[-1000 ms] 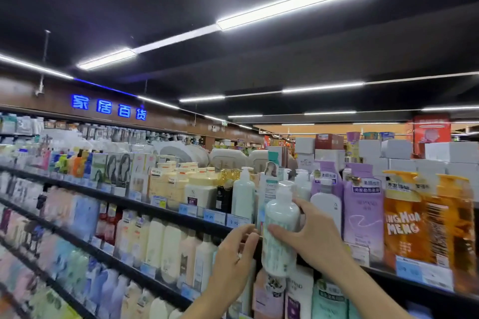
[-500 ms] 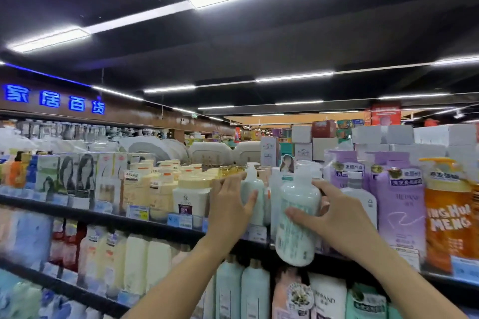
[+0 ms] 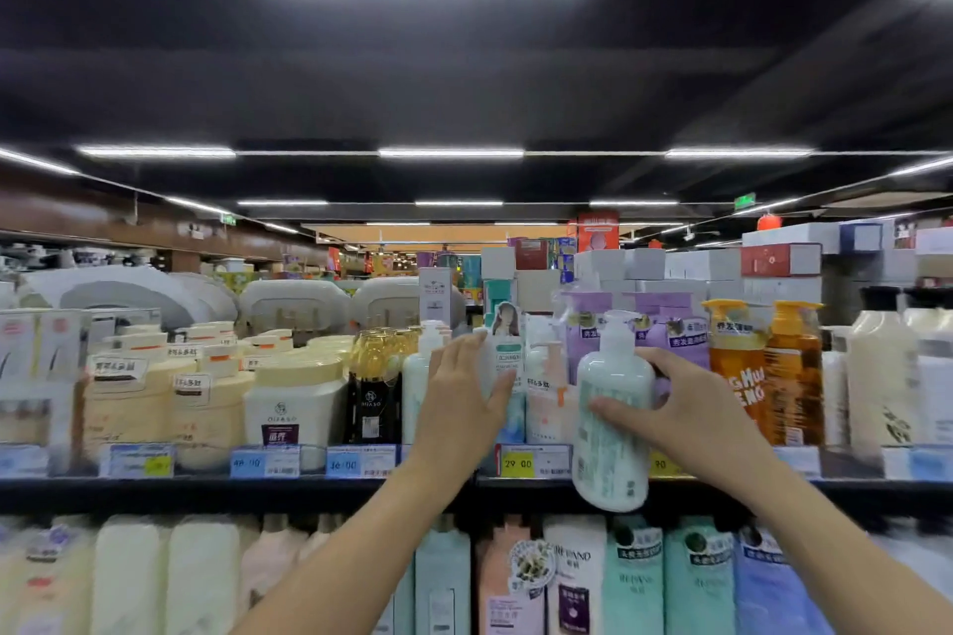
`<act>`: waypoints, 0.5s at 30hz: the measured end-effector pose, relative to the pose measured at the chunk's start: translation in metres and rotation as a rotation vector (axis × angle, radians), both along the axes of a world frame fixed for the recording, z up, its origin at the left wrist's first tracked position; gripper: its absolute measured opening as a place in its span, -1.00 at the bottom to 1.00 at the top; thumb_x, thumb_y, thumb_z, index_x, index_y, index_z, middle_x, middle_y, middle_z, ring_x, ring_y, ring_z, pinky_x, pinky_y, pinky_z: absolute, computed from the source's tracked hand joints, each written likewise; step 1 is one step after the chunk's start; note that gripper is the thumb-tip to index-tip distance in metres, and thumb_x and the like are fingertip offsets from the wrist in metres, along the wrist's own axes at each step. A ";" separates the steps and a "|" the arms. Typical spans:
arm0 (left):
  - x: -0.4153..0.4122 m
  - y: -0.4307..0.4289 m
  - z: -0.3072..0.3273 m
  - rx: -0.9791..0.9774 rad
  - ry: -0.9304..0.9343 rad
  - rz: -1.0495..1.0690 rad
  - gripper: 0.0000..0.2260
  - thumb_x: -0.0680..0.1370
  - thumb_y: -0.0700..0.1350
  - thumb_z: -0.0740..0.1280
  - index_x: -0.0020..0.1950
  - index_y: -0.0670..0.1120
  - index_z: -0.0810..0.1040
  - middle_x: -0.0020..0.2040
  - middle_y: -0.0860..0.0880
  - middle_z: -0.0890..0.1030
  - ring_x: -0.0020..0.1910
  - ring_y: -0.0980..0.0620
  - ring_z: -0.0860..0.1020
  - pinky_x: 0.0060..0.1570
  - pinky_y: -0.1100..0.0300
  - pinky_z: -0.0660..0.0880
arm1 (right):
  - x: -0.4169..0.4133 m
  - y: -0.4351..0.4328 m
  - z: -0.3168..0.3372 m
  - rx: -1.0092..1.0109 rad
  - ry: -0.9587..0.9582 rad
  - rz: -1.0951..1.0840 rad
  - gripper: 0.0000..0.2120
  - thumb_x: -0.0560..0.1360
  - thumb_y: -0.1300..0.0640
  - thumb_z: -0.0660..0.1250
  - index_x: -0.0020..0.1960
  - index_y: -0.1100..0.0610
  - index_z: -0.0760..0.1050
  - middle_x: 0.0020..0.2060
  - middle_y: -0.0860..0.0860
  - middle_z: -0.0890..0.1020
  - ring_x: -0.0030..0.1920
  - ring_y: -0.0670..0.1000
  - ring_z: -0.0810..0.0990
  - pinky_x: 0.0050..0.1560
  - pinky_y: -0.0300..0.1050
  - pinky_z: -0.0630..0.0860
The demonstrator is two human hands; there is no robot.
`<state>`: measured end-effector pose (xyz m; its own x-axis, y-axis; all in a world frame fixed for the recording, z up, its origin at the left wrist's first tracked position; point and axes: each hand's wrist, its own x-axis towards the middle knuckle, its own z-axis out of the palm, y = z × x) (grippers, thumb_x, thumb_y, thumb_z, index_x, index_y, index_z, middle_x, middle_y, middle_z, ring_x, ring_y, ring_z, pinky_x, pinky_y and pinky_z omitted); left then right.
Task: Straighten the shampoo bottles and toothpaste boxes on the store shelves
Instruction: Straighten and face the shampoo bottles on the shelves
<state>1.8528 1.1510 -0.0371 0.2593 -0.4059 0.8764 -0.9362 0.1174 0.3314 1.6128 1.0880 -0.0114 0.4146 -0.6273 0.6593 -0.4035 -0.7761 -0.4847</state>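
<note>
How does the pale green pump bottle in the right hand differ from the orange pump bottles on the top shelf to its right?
The pale green pump bottle is held by the right hand in front of the shelf edge, slightly tilted, its base below shelf level; the orange pump bottles stand upright on the shelf. The green one is opaque with a white pump; the orange ones look translucent amber with orange pumps. Both are pump-top bottles.

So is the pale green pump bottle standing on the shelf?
No. The right hand holds the pump bottle off the shelf; its base hangs below the shelf edge.
</note>
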 end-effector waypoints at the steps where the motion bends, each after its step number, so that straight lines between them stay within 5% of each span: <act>1: -0.005 -0.004 0.005 0.021 0.022 -0.008 -0.44 0.59 0.05 0.36 0.51 -0.13 0.30 0.39 -0.05 0.43 0.41 0.02 0.32 0.37 0.33 0.14 | -0.003 -0.001 0.000 -0.002 0.005 0.002 -0.34 0.31 -0.26 0.53 0.31 -0.04 0.48 -0.05 -0.24 0.60 -0.12 -0.30 0.59 -0.23 -0.37 0.47; 7: -0.022 -0.024 0.040 0.180 0.136 0.092 -0.35 0.57 -0.01 0.41 0.51 -0.24 0.18 0.38 -0.16 0.40 0.39 -0.12 0.36 0.39 0.10 0.32 | -0.013 -0.005 0.000 -0.022 0.026 0.005 -0.34 0.32 -0.25 0.54 0.33 -0.03 0.48 0.02 -0.17 0.63 -0.10 -0.25 0.61 -0.18 -0.35 0.49; 15: -0.018 -0.037 0.053 0.314 0.360 0.161 -0.41 0.44 0.06 0.52 0.31 -0.17 0.37 0.24 -0.14 0.51 0.17 -0.14 0.53 0.18 0.01 0.55 | -0.016 -0.001 -0.003 -0.022 0.009 0.060 -0.36 0.34 -0.19 0.56 0.33 -0.03 0.47 -0.11 -0.29 0.51 -0.16 -0.41 0.47 -0.32 -0.48 0.40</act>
